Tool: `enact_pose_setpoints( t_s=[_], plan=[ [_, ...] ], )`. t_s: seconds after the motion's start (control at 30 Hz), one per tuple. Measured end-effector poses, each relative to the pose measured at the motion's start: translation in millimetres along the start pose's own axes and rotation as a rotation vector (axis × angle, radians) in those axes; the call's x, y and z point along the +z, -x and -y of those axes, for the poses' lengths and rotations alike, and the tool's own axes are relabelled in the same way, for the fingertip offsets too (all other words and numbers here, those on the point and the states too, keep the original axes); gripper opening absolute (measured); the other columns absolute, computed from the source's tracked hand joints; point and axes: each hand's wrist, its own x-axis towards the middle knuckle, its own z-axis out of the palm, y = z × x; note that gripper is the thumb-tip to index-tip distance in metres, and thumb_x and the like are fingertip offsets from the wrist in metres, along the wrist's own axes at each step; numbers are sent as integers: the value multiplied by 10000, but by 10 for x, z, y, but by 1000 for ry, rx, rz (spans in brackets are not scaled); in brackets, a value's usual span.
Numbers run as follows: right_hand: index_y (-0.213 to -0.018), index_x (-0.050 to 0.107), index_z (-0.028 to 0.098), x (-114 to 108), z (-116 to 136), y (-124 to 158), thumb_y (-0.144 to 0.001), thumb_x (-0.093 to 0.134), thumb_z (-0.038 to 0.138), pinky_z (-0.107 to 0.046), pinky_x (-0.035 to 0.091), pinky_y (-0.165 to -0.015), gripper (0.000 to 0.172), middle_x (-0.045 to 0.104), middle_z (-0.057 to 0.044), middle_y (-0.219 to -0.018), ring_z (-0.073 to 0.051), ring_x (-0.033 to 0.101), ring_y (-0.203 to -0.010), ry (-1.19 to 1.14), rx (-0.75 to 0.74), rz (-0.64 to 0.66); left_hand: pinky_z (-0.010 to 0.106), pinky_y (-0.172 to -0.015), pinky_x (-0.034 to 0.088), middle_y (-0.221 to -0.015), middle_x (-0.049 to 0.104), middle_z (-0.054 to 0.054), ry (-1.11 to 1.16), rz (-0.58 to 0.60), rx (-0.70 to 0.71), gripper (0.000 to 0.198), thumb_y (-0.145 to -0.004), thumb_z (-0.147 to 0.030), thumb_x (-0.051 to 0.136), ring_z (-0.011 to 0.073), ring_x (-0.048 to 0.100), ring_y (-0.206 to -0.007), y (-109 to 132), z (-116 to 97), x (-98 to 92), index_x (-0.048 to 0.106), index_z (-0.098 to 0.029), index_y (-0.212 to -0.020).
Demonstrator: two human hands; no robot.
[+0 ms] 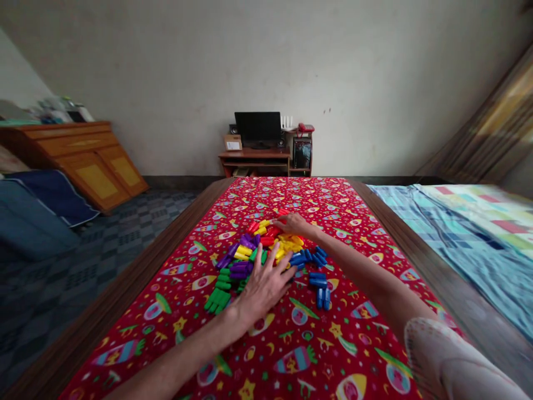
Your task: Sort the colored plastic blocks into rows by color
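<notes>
Left hand (266,284) splayed, right hand (293,223) half-curled, touching colourful pieces (266,241)

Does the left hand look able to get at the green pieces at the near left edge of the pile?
Probably yes: the green pieces have nothing visible lying over them, and the left hand is close by, to their right.

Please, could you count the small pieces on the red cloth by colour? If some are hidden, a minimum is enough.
Red pieces: at least 3
Yellow pieces: at least 3
Purple pieces: at least 3
Green pieces: at least 3
Blue pieces: at least 4
Total: at least 16; many overlap.
</notes>
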Motion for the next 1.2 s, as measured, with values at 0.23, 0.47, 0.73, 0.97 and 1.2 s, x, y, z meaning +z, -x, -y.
enact_pose_setpoints(
  t_s=[0.23, 0.47, 0.73, 0.97, 1.2],
  plan=[
    [-1240, 661, 209, 112, 641, 383, -984, 385, 510, -327, 513, -854, 482, 716, -69, -1114, -227, 673, -988, -143, -170, 163, 547, -1114, 352, -1322, 593, 147, -52, -56, -231, 374, -929, -290, 470, 344, 491, -1290, 315, 627, 20, 611, -207, -1266],
    [-1300, 611, 223, -548, -242, 1186, -925, 475, 526, -482, 445, -1007, 501, 682, -135, -1180, -312, 610, -1140, 63, 13, -247, 504, -1128, 331, -1446, 503, 119, 21, -95, -405, 494, -959, -481, 378, 317, 464, -1325, 723, 1112, -112, 551, -219, -1340],
    [-1446, 424, 245, 7, -326, 1739, -949, 413, 531, -549, 372, -1097, 574, 467, -141, -1462, -327, 398, -1377, 129, -4, -136, 496, -1141, 313, -1487, 457, 119, 274, -74, -659, 619, -946, -546, 303, 294, 377, -1398, 1171, 1273, 38, 383, -207, -1457],
    [-1457, 417, 253, 682, 905, 881, -970, 444, 402, -586, 359, -1087, 510, 467, -135, -1465, -359, 379, -1381, -38, -63, 19, 495, -1176, 254, -1561, 333, 155, 416, -115, -619, 724, -929, -626, 338, 288, 282, -1452, 786, 1165, -6, 297, -173, -1493],
    [-1529, 297, 265, 120, 968, 1212, -945, 493, 466, -516, 394, -1079, 647, 415, -117, -1512, -316, 359, -1406, -56, -364, 27, 448, -1168, 283, -1581, 285, 174, 477, -87, -683, 858, -910, -706, 219, 289, 286, -1453, 975, 1298, -264, 213, -118, -1534]
  ],
)
